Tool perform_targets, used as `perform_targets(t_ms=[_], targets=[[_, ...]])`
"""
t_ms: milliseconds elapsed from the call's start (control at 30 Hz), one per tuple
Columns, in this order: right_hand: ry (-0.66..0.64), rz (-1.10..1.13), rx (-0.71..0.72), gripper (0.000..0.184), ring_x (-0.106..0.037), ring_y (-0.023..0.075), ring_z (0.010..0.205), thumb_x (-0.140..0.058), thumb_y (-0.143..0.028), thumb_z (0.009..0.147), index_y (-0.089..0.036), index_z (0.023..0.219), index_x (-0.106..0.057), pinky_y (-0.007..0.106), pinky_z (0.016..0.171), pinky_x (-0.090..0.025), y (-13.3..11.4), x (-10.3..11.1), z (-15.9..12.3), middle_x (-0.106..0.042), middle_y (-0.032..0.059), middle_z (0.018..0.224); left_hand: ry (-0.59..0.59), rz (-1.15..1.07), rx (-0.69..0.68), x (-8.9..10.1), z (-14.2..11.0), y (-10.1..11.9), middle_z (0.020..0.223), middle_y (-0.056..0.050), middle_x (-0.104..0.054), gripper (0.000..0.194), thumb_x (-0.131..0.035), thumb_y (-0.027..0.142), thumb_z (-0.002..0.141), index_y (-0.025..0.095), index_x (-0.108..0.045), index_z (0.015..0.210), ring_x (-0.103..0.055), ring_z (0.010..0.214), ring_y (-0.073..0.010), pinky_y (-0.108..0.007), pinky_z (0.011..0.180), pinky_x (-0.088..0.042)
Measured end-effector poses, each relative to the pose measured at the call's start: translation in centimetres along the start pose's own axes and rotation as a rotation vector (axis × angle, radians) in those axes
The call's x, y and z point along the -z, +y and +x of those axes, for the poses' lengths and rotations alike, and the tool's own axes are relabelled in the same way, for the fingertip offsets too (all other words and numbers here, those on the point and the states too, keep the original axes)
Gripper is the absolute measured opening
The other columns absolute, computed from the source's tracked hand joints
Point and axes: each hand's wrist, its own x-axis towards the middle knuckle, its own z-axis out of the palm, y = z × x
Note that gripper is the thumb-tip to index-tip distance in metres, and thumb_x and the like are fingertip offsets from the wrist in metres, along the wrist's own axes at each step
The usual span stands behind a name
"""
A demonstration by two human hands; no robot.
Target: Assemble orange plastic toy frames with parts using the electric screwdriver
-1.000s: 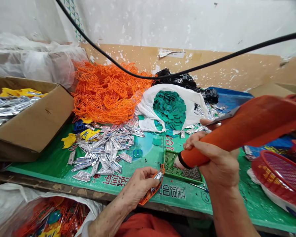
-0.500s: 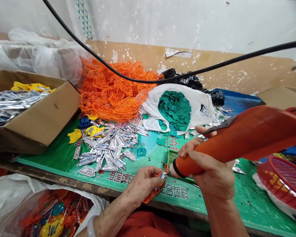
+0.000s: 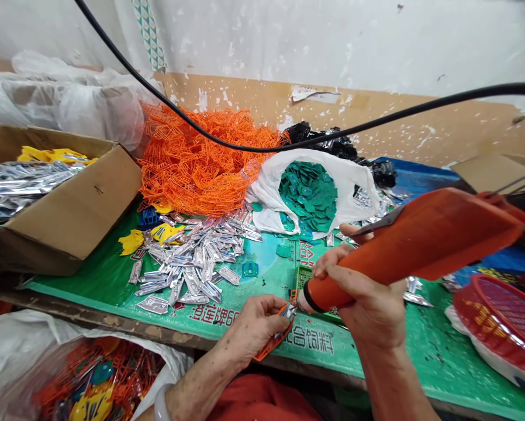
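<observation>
Near the table's front edge, my left hand (image 3: 262,321) pinches a small orange plastic frame (image 3: 271,346) with a silvery piece (image 3: 289,311) laid in it. My right hand (image 3: 372,298) is wrapped round an orange power screwdriver (image 3: 403,242) with a grey lever along its top. The tool slants down to the left, its pale nose at the far end of the frame; my view does not show the bit clearly. Just behind the nose lies a green perforated basket (image 3: 304,273), partly covered by the tool.
Behind lie loose silvery pieces (image 3: 201,257), a heap of orange frames (image 3: 201,164) and a white bag of green pieces (image 3: 262,187). A cardboard box (image 3: 73,210) stands left, a red basket (image 3: 494,327) right. Below left is a sack of assembled parts (image 3: 100,380). A black cable (image 3: 227,140) hangs across.
The screwdriver's rear end has swung slightly to the left, and my right hand has shifted a little left with it. My left hand and the orange frame have stayed in place.
</observation>
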Motion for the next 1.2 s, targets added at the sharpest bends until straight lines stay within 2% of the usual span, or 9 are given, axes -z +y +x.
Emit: perform_targets(t_ms=[100, 200, 467, 633, 933, 1200], targets=[[-0.008, -0.011, 0.003, 0.047, -0.057, 0.0160, 0.055, -0.075, -0.017, 0.063, -0.022, 0.107, -0.059, 0.034, 0.058, -0.046, 0.3, 0.3, -0.2, -0.063, -0.0049, 0.061, 0.004, 0.001, 0.005, -0.1, 0.0, 0.0, 0.060, 0.003, -0.056, 0.028, -0.075, 0.034, 0.056, 0.014, -0.065, 0.071, -0.043, 0.054, -0.0090, -0.024, 0.053, -0.027], [-0.018, -0.040, 0.019, 0.035, -0.058, 0.0162, 0.059, -0.074, -0.018, 0.067, -0.023, 0.099, -0.059, 0.036, 0.064, -0.047, 0.5, 0.4, -0.5, -0.062, -0.0048, 0.065, 0.005, -0.011, 0.005, -0.2, 0.0, 0.0, 0.059, 0.003, -0.056, 0.029, -0.076, 0.035, 0.055, 0.014, -0.065, 0.070, -0.042, 0.054, -0.0088, -0.024, 0.053, -0.027], [0.013, -0.167, 0.073, 0.016, -0.059, 0.0174, 0.062, -0.071, -0.020, 0.065, -0.022, 0.076, -0.060, 0.037, 0.063, -0.050, 0.3, 0.1, -1.1, -0.060, -0.0013, 0.068, 0.006, -0.028, -0.029, -0.3, -0.1, -0.1, 0.059, 0.003, -0.056, 0.027, -0.075, 0.033, 0.055, 0.013, -0.067, 0.072, -0.041, 0.053, -0.0086, -0.025, 0.052, -0.026], [-0.038, -0.172, 0.100, 0.011, -0.060, 0.0181, 0.065, -0.070, -0.019, 0.067, -0.022, 0.069, -0.060, 0.039, 0.065, -0.052, 0.7, 0.5, -1.5, -0.060, -0.0011, 0.065, 0.013, 0.001, -0.038, -0.2, 0.0, -0.5, 0.059, 0.002, -0.058, 0.029, -0.075, 0.032, 0.057, 0.011, -0.069, 0.076, -0.042, 0.053, -0.0089, -0.024, 0.052, -0.025], [0.037, -0.140, 0.166, 0.018, -0.060, 0.0174, 0.063, -0.071, -0.015, 0.065, -0.021, 0.079, -0.060, 0.040, 0.066, -0.053, 1.3, -0.4, -1.8, -0.060, -0.0027, 0.063, 0.018, -0.041, -0.051, 0.1, 0.2, -0.7, 0.063, 0.000, -0.062, 0.026, -0.075, 0.028, 0.056, 0.012, -0.070, 0.076, -0.046, 0.055, -0.0094, -0.023, 0.055, -0.030], [-0.004, -0.122, 0.162, 0.022, -0.059, 0.0161, 0.058, -0.070, -0.017, 0.065, -0.021, 0.085, -0.061, 0.039, 0.062, -0.052, 1.5, 0.0, -1.6, -0.060, -0.0040, 0.062, 0.028, -0.064, -0.041, 0.0, 0.4, -1.2, 0.066, -0.001, -0.064, 0.025, -0.074, 0.026, 0.056, 0.012, -0.070, 0.076, -0.050, 0.057, -0.0103, -0.023, 0.054, -0.032]])
